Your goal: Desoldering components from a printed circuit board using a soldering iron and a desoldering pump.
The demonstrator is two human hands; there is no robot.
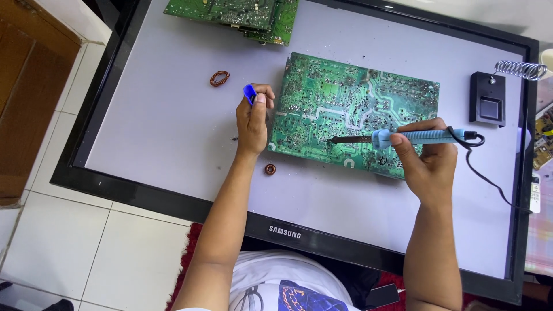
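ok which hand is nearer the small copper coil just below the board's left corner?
Left. The left hand is just above and left of the small copper coil, wrist nearly over it. The right hand is far off to the right, holding the soldering iron.

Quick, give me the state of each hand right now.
Left hand: closed on a small blue tool, beside the green circuit board.
Right hand: closed on a blue-handled soldering iron, tip on the board.
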